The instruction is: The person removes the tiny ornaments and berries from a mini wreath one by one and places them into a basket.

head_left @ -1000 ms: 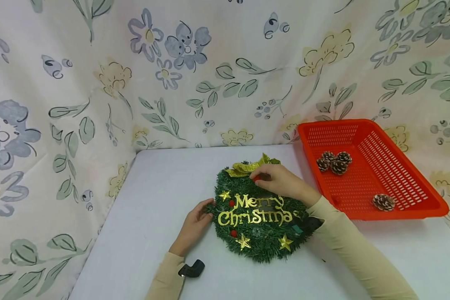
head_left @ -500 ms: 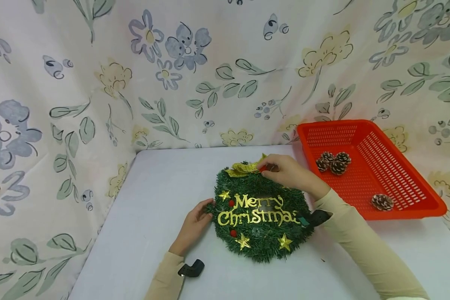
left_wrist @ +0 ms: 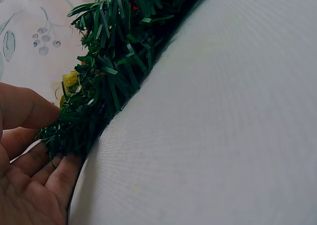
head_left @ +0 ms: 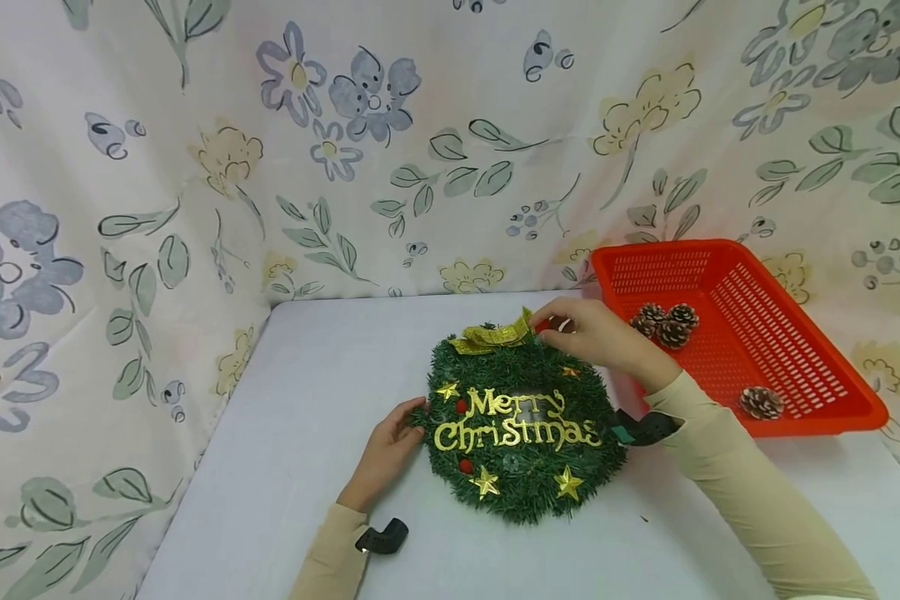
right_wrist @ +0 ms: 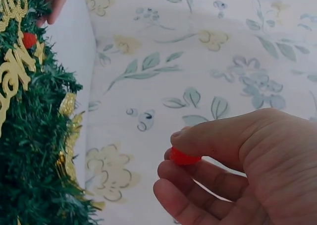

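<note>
A green Christmas wreath point(head_left: 510, 367) lies on the white table, with gold "Merry Christmas" lettering point(head_left: 515, 435), gold stars point(head_left: 567, 483) and a gold bow point(head_left: 498, 335) on it. At its left edge my left hand point(head_left: 386, 450) holds the greenery; the left wrist view shows the thumb point(left_wrist: 29, 108) above and the fingers below. My right hand point(head_left: 592, 329) is up by the bow, just off its right end. Between right thumb and fingers I pinch a small red ball point(right_wrist: 184, 156), partly covered by the thumb. Similar red balls point(head_left: 466, 467) sit on the wreath's left side.
A red plastic basket point(head_left: 862, 417) stands at the right, behind my right forearm. It has a group of pine cones point(head_left: 673, 333) toward the back and a single pine cone point(head_left: 761, 402) nearer the front. A flowered curtain point(head_left: 420, 208) hangs behind the table point(head_left: 307, 375).
My right hand has moved right along the top of the wreath with the red ball, from below the bow to its right end. The left hand has stayed on the wreath's edge.
</note>
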`<state>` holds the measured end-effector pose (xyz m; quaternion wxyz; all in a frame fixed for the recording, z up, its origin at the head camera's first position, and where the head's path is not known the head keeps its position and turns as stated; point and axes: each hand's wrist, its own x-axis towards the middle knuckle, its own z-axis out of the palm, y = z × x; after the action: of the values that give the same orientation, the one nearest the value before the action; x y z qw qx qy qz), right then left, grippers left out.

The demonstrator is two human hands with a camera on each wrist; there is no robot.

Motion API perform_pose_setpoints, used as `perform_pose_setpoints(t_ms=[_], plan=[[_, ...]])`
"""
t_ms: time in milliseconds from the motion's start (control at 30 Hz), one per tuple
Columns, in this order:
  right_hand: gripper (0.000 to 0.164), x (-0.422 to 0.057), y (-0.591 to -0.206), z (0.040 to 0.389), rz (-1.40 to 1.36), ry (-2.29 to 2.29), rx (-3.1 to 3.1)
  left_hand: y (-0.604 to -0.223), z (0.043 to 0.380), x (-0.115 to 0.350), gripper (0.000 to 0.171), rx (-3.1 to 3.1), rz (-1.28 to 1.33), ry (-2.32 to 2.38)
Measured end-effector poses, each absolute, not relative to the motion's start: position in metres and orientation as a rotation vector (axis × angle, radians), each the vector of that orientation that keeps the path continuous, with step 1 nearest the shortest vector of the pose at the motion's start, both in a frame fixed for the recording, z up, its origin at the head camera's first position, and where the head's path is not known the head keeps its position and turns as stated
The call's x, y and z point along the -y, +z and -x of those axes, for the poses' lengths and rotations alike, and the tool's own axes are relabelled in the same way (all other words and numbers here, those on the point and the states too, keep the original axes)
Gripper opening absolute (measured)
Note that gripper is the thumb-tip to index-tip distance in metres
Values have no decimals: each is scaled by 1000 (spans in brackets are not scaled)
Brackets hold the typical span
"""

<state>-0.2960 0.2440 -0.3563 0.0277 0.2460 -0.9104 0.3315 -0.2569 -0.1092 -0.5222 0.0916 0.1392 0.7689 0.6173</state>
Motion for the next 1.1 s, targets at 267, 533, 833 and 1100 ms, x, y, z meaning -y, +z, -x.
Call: perform_pose_setpoints(t_ms=[267,533,833,1100], plan=[[20,-261,-351,299,-675,1003,2850,-521,257,109,49,-2280,-412,1826],[19,-282,-349,301,-577,961,2895,-518,256,108,50,-2276,-394,1839],[22,-295,-345,299,-454,933,2949,-520,257,110,49,-2295,-408,1819],[24,-307,-344,300,-370,861,2964,-522,257,109,50,-2307,-450,1832]])
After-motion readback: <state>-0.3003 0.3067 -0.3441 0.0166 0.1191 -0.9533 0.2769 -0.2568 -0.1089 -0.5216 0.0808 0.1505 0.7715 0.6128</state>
